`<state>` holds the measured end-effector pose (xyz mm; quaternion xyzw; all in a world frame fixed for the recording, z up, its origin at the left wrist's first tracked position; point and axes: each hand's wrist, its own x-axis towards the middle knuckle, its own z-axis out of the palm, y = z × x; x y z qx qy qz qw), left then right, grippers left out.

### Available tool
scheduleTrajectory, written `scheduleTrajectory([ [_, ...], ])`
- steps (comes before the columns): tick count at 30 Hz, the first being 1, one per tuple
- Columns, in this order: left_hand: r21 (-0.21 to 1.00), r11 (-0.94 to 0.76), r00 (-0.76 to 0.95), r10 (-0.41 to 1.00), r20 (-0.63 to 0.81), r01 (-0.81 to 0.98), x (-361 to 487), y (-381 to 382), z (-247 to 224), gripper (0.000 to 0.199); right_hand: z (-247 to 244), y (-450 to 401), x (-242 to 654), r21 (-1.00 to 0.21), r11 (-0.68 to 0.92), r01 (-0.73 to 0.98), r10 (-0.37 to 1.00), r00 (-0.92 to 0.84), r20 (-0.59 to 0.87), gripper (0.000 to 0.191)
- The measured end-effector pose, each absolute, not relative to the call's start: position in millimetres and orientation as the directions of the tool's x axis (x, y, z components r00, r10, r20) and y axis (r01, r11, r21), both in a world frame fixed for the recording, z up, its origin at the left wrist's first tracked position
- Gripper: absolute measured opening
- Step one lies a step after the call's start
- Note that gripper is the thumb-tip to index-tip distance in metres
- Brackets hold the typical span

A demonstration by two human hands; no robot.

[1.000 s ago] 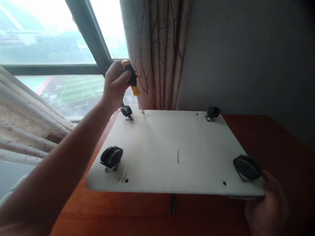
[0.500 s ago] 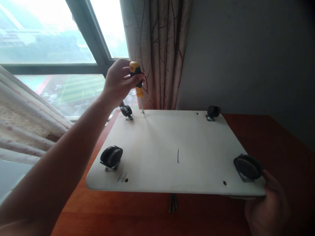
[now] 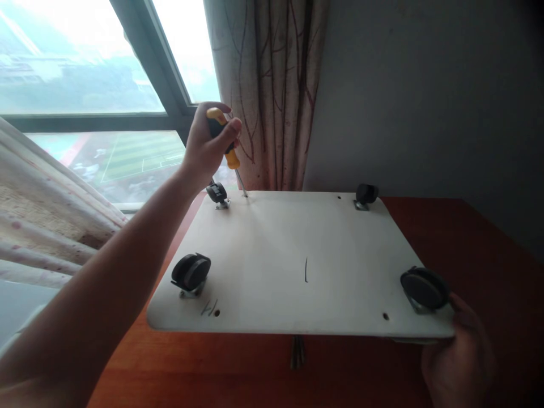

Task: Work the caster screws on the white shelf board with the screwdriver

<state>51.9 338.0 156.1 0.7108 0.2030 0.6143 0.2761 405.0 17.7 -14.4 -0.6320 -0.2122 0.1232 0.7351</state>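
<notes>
My left hand [image 3: 212, 136] is closed around the handle of a yellow and black screwdriver [image 3: 232, 158]. The screwdriver leans left, its tip in a hole near the far edge of a white board [image 3: 272, 255]. Black casters [image 3: 191, 272] stand on metal plates at the board's corners, wheels up. At the near right corner my right hand [image 3: 461, 351] grips the board's edge beside another caster [image 3: 425, 288]; its fingers are partly hidden under the board and dark.
The board lies above a reddish-brown wooden table [image 3: 195, 368]. Something metallic [image 3: 297, 352] shows beneath its front edge. Open holes [image 3: 217, 313] and pen marks are on the board. A curtain [image 3: 272, 102] and window [image 3: 85, 122] stand behind.
The screwdriver's handle has tipped to the left while its tip stays at the same hole. My left hand has turned with it. My right hand stays at the board's corner.
</notes>
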Motion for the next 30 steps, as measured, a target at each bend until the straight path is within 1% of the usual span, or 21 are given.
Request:
scheduleTrajectory([
  [2,0.687,-0.717,0.215,0.657,0.722,-0.118,48.6,338.6,156.5,0.035,-12.1,19.3,403.8,-0.981,0.172,0.091,0.425,0.892,0.157,0.028],
  [4,0.731,-0.668,0.262,0.686,0.678,-0.143,47.2,335.9,157.9,0.033,-9.8,21.0,402.6,-0.982,0.163,0.093,0.418,0.895,0.154,0.027],
  [7,0.704,-0.701,0.215,0.675,0.706,-0.112,49.2,331.1,160.0,0.023,-8.7,21.9,401.8,-0.981,0.179,0.077,0.408,0.901,0.145,0.026],
  [8,0.695,-0.713,0.186,0.673,0.716,-0.097,50.4,330.7,160.2,0.024,-9.0,21.8,401.9,-0.980,0.189,0.063,0.402,0.905,0.136,0.025],
  [11,0.700,-0.711,0.128,0.689,0.713,-0.075,53.1,332.8,159.0,0.037,-10.7,20.9,402.9,-0.982,0.184,0.032,0.398,0.911,0.104,0.025],
  [12,0.703,-0.707,0.126,0.692,0.711,-0.082,53.3,333.7,158.4,0.038,-11.3,20.8,403.2,-0.984,0.177,0.033,0.401,0.910,0.103,0.024],
  [15,0.722,-0.676,0.195,0.696,0.691,-0.147,52.8,333.1,157.8,0.031,-12.5,21.4,404.0,-0.982,0.186,0.029,0.392,0.915,0.101,0.024],
  [18,0.758,-0.628,0.255,0.715,0.651,-0.178,52.7,328.5,158.6,0.032,-12.9,22.2,404.4,-0.979,0.201,-0.007,0.385,0.920,0.073,0.024],
  [21,0.752,-0.646,0.216,0.722,0.657,-0.128,54.7,326.4,158.4,0.031,-13.3,21.7,404.4,-0.979,0.202,-0.016,0.395,0.916,0.067,0.025],
  [24,0.735,-0.673,0.139,0.723,0.677,-0.081,57.2,328.1,157.2,0.041,-13.3,20.6,403.8,-0.978,0.207,-0.013,0.412,0.908,0.075,0.026],
  [26,0.732,-0.675,0.125,0.721,0.681,-0.095,58.2,328.2,157.4,0.036,-12.6,20.4,403.2,-0.980,0.201,0.000,0.408,0.909,0.084,0.026],
  [30,0.795,-0.577,0.215,0.766,0.606,-0.187,58.7,322.0,160.8,0.022,-10.5,21.7,402.8,-0.983,0.184,-0.002,0.393,0.917,0.072,0.026],
])
